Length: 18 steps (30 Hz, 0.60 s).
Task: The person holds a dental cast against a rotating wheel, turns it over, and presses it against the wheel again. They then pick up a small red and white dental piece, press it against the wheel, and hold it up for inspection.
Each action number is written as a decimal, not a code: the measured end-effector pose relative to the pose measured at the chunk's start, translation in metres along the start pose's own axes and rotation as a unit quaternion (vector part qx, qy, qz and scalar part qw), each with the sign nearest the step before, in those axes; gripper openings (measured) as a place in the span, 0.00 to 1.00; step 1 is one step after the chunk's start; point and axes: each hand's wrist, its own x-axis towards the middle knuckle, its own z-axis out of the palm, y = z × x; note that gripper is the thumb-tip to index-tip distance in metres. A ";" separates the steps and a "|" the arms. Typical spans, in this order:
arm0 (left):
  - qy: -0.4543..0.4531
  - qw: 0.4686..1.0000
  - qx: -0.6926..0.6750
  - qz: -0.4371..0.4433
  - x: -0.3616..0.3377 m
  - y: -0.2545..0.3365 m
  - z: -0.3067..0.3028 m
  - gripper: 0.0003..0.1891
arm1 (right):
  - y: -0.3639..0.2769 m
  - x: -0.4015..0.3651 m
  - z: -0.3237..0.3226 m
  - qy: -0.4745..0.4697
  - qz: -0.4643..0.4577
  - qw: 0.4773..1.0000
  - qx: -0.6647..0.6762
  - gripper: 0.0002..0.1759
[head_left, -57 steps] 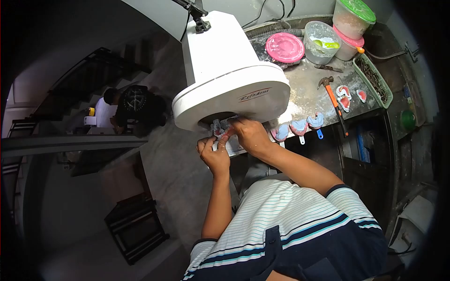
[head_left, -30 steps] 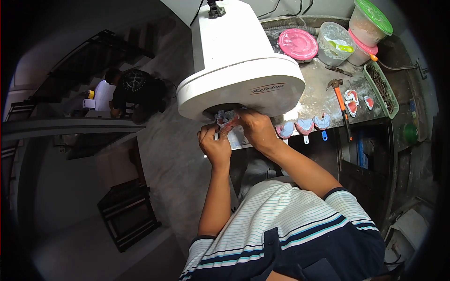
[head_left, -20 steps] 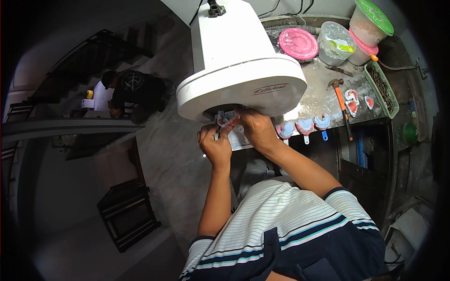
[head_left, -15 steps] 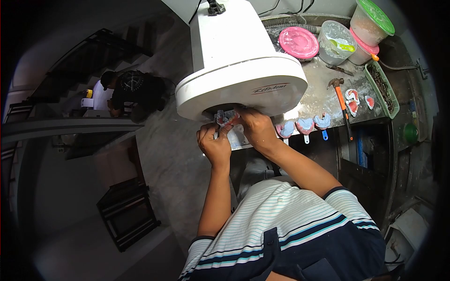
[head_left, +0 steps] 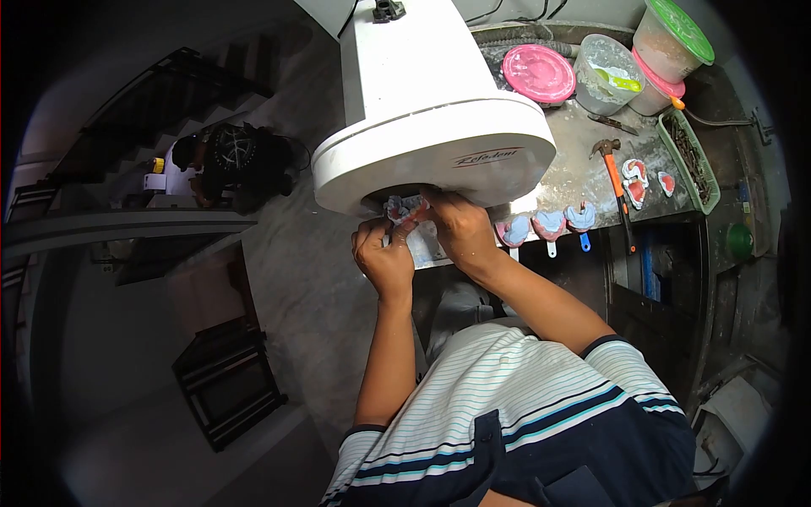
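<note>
Both my hands grip a small dental cast [head_left: 399, 209], whitish grey with some pink-red on its right part. It sits at the dark opening in the underside of a white dental machine [head_left: 507, 169]. My left hand [head_left: 385, 262] pinches the cast from the lower left, thumb and fingers closed. My right hand [head_left: 460, 228] holds its right side, fingers bent up to the opening's edge. Part of the cast is hidden by my fingers and the machine's shade. Right of my hands, several dental impression trays [head_left: 549, 225] filled with bluish material lie along the counter's edge.
On the counter [head_left: 566, 169] lie a hammer [head_left: 614, 177], a knife [head_left: 612, 125], pink-and-white dental pieces [head_left: 634, 183] and a green basket [head_left: 693, 160] of thin brown pieces. Tubs [head_left: 604, 97] stand behind. At far left a person [head_left: 232, 160] in dark clothes bends over a lit surface.
My hands and the cast stay at the opening with only a very slight shift. The view has tilted a little, and the person at far left has leaned differently.
</note>
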 end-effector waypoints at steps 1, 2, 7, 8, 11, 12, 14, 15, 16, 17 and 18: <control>-0.001 1.000 0.003 0.000 0.000 0.001 0.000 0.16 | 0.000 0.000 0.000 -0.001 0.001 1.000 -0.003 0.27; -0.001 1.000 0.005 0.000 0.001 0.001 0.000 0.16 | 0.001 -0.001 0.000 -0.003 0.003 1.000 -0.005 0.28; -0.002 1.000 0.007 -0.003 0.001 0.001 0.000 0.16 | 0.002 -0.002 0.003 0.003 0.001 1.000 -0.012 0.28; -0.002 1.000 0.004 -0.003 0.001 0.002 0.000 0.15 | 0.002 -0.002 0.003 0.007 -0.002 1.000 -0.011 0.28; -0.001 1.000 0.008 -0.003 0.001 0.004 -0.001 0.15 | 0.001 -0.002 0.002 0.013 -0.008 1.000 -0.016 0.28; -0.001 1.000 0.008 -0.003 0.002 0.006 -0.001 0.15 | 0.001 -0.002 0.002 0.013 -0.008 1.000 -0.016 0.28; 0.003 1.000 0.003 -0.015 0.002 0.007 -0.001 0.15 | 0.000 -0.002 0.002 0.020 -0.015 0.999 -0.022 0.26; 0.003 1.000 0.003 -0.015 0.002 0.008 -0.001 0.15 | 0.001 -0.003 0.003 0.020 -0.015 0.999 -0.022 0.26; 0.008 1.000 0.002 -0.025 0.002 0.008 0.000 0.15 | 0.003 -0.004 0.005 0.028 -0.024 0.999 -0.022 0.25; 0.012 0.999 0.000 -0.034 0.002 0.008 0.001 0.15 | 0.005 -0.004 0.005 0.037 -0.033 0.999 -0.022 0.24; 0.012 0.999 -0.001 -0.034 0.002 0.009 0.001 0.15 | 0.004 -0.004 0.005 0.037 -0.033 0.999 -0.023 0.24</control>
